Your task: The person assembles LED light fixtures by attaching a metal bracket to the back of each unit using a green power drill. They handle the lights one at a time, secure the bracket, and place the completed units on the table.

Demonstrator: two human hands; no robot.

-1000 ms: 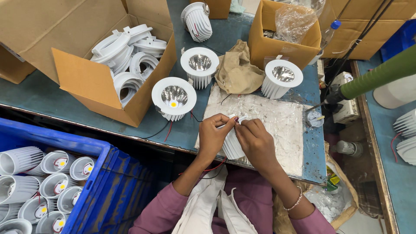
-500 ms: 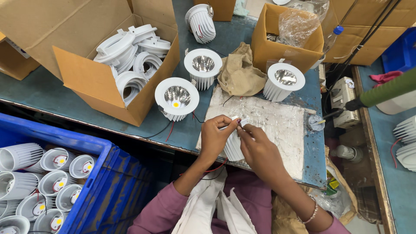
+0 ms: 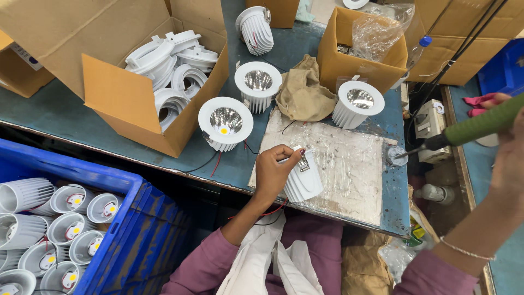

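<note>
**Lamp housing held on the mat, soldering tool lifted aside**

Head view: the left hand (image 3: 273, 173) is closed around a white finned lamp housing (image 3: 303, 179), pinning it on the plastic-covered work mat (image 3: 349, 164) near the front edge of the teal bench (image 3: 54, 112). A small metal clip (image 3: 303, 161) sits at the housing's rim beside the fingertips, and red and black wires (image 3: 267, 212) trail below the hand. The right hand (image 3: 510, 155) is raised at the far right, wrapped around the green grip of a soldering tool (image 3: 469, 128) whose tip points toward a small round stand (image 3: 397, 155). The step in hand looks like fitting or wiring the housing; a next move would need the tool tip brought accurately to the rim while the left hand keeps the housing steady.

On the bench stand 3 finished downlights (image 3: 225, 123), a crumpled tan cloth (image 3: 303, 93) and an open cardboard box of white trim rings (image 3: 164, 71). A blue crate (image 3: 125, 218) of housings sits lower left.
</note>
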